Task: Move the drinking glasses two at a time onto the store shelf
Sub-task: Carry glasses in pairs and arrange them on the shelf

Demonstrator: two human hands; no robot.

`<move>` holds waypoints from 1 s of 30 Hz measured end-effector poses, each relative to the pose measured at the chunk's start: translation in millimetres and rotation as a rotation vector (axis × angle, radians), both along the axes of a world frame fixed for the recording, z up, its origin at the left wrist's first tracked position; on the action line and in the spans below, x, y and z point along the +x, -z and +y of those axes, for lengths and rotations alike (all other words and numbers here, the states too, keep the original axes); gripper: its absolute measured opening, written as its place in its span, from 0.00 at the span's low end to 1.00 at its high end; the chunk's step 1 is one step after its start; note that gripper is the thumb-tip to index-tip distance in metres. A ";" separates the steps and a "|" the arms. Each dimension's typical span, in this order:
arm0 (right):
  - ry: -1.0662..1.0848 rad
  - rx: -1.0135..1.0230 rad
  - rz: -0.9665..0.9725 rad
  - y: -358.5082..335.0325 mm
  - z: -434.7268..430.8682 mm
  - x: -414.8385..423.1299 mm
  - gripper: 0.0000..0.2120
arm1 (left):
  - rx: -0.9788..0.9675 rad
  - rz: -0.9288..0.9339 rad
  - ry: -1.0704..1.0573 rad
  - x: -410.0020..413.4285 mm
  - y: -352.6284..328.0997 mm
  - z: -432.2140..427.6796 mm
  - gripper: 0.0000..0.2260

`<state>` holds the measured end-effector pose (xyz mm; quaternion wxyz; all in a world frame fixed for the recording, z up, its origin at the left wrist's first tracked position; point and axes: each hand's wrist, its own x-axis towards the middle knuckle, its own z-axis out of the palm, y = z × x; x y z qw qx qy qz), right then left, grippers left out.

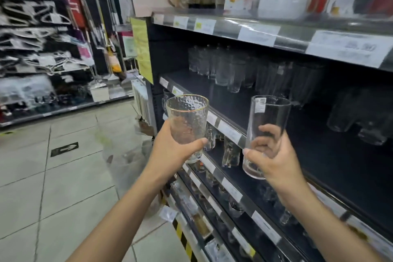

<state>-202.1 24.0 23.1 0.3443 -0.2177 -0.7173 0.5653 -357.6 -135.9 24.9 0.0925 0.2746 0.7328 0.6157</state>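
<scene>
My left hand (173, 151) grips a textured drinking glass with a gold rim (187, 119) around its lower half, holding it upright. My right hand (270, 159) grips a tall smooth clear glass with a white label near its rim (268, 121), also upright. Both glasses hang in the air just in front of the dark store shelf (231, 102), at about the height of its front edge. Several clear glasses (229, 70) stand in rows at the back of that shelf.
A higher shelf (276, 32) with price tags and packaged goods runs above. Lower shelves (229, 187) hold more glassware. A clear plastic bag (125, 151) sits on the tiled floor (53, 176) to the left. Across the aisle stands a rack of hangers (32, 27).
</scene>
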 end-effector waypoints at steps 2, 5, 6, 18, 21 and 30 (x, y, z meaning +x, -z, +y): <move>0.017 -0.002 0.009 0.2 1.7 -25.1 0.25 | -0.005 0.008 0.017 -29.4 0.0 3.6 0.29; 0.067 -0.018 0.025 1.5 7.7 -60.5 0.25 | -0.016 0.027 0.063 -70.8 -3.1 13.4 0.30; 0.096 -0.021 0.027 1.0 9.2 -72.0 0.25 | -0.017 0.030 0.083 -83.9 -5.2 17.0 0.29; 0.441 -0.049 0.029 -6.6 34.6 -143.9 0.24 | -0.072 -0.001 0.407 -198.4 -16.6 97.9 0.26; 0.533 -0.038 0.044 -5.4 48.6 -145.8 0.24 | -0.067 0.008 0.482 -209.8 -15.2 133.9 0.25; 0.816 -0.060 0.085 4.3 83.9 -149.8 0.22 | -0.072 0.038 0.736 -225.0 0.0 221.1 0.24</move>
